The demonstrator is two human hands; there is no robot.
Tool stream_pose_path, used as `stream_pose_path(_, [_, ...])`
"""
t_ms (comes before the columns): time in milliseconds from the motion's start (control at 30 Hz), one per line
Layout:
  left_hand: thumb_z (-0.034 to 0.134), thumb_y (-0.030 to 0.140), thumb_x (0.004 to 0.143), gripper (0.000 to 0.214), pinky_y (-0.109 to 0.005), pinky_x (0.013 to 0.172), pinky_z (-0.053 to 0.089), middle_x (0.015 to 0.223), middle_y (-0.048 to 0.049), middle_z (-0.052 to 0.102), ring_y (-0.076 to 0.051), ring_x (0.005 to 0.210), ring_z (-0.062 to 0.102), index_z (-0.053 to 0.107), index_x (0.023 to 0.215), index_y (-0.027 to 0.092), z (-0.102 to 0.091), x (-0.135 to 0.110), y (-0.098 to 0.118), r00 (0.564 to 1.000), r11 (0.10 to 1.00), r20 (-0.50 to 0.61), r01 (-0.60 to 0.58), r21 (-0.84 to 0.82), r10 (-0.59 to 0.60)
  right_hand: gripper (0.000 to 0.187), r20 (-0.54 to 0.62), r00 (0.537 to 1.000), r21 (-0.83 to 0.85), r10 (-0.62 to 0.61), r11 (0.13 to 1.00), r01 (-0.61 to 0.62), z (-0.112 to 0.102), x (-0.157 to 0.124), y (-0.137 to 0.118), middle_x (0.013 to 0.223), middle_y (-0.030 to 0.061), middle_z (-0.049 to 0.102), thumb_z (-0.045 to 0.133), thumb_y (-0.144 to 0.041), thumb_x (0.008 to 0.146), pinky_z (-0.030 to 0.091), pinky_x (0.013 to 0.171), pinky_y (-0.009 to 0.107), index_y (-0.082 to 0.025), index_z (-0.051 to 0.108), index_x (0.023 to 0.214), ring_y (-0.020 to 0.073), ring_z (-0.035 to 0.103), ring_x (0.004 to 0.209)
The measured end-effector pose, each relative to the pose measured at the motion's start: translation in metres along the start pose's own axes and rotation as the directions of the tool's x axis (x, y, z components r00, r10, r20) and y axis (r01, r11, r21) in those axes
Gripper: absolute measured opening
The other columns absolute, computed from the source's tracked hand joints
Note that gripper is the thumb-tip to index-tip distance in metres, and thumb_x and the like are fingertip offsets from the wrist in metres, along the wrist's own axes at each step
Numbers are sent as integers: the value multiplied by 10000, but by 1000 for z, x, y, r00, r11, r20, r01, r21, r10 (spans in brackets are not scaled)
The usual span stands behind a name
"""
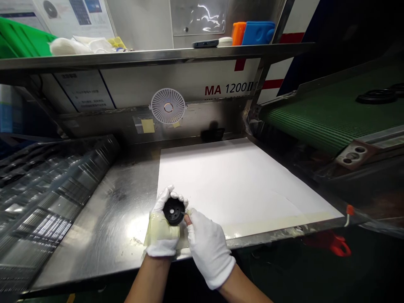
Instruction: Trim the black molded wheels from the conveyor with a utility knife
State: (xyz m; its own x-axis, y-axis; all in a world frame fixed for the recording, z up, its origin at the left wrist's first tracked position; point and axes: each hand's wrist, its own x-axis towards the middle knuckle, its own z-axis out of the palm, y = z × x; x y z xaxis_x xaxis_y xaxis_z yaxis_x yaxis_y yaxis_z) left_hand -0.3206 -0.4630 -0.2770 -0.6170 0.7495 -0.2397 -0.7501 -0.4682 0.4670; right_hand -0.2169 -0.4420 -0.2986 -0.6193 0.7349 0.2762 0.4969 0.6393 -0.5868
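The left hand [161,227] grips a black wheel-like disc [174,218] against its palm; the right hand [206,240] meets the rim, but whether it pinches a tool I cannot tell. Rim work looks under way, unfinished; further black round parts [377,96] lie on the green conveyor belt [303,126], well right of the right hand.

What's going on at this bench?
A person in white gloves has a black round part in the left hand. The right hand is at the part's rim, a bare fingertip showing; whether it grips a tool is too small to tell. Both hands are by the near-left corner of a white sheet on the steel table. Black round pieces lie on the green conveyor belt at right.
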Motion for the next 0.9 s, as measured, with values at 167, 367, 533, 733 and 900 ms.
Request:
stream_pose_path(167, [679,107,657,252,-280,771,488,721,24,559,-105,702,562,606,887,179,-3,-2,-6,982,978,15,-188,87,187,199,12,1000,99,22,995,-23,2,-2,-6,730,-3,604,333,-244,895,296,580,257,-225,524,844,161,556,647])
stream_pose_path(367, [651,95,652,334,-347,831,476,781,-17,597,-151,762,581,606,974,170,-12,-10,-7,903,817,158,-429,386,400,203,76,997,70,20,997,-26,0,-3,-7,701,-8,596,334,-239,901,272,551,254,-219,506,796,147,532,599])
stream_pose_path(533, [602,178,725,268,-372,813,480,754,-15,589,-162,758,584,596,993,181,-12,-8,-4,907,825,130,-419,380,401,192,50,998,50,-27,998,24,-6,-6,-8,699,-17,599,349,-216,892,257,560,266,-235,527,823,152,540,623])
stream_pose_path(733, [690,87,611,440,-401,857,464,878,-30,589,-172,812,574,587,1023,200,-11,-8,-8,822,662,306,-569,488,481,242,13,1000,11,-15,1000,14,-10,4,-5,660,-23,575,323,-283,919,257,548,264,-227,503,767,146,521,580])
stream_pose_path(900, [666,169,653,363,-410,906,442,878,-33,612,-172,848,589,595,1008,197,-6,-4,-9,877,807,138,-477,349,459,215,37,999,-35,-10,999,12,-1,-2,-13,667,-15,587,348,-248,911,248,535,273,-228,519,782,152,536,581])
